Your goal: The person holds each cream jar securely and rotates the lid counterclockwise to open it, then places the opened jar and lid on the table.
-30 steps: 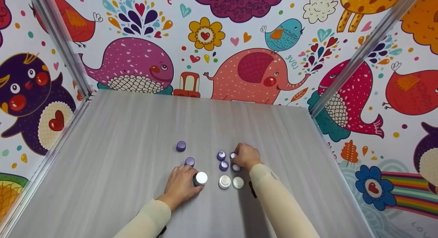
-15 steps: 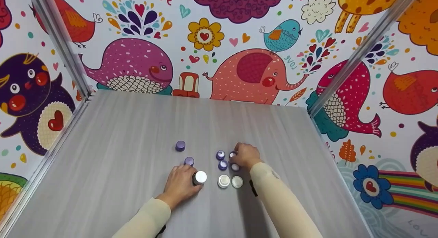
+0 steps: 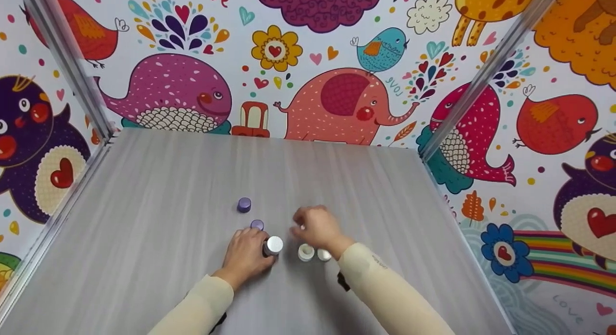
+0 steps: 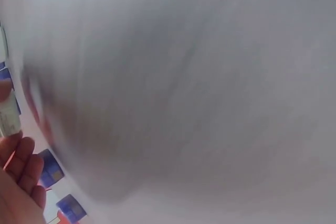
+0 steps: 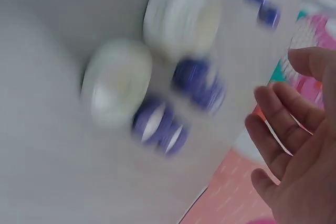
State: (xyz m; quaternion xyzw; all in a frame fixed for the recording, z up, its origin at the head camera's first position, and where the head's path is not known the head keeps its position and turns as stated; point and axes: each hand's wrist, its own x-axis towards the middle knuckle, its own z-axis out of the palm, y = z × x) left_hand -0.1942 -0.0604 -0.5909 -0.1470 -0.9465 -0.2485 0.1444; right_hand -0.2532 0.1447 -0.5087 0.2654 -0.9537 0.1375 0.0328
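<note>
Left hand: my left hand has the white-topped container, thumb on one side and fingers round the other, so yeah, clamped on it. It's upright, dark-sided from my head cam, but pale with some unreadable print from the left wrist.
Right hand: my right hand isn't gripping anything. The right wrist view has the fingers loosely bent with small gaps, thumb well apart from them.
Purple caps, left bunch: the far purple cap sits on its own, and the near purple cap is right by my left fingers. Can't tell if they touch.
Purple caps, right bunch: four small purple caps in two pairs, pale inside, pretty blurry. My right hand mostly hides them from the head cam.
White round pieces: one white round piece between my hands, another white round piece just beside it, partly behind my right wrist.
Table: greyish wood-look table, streaky grain.
Backdrop: cartoon wall with a pink elephant and a purple whale.
Me: cream sleeves on both arms.
</note>
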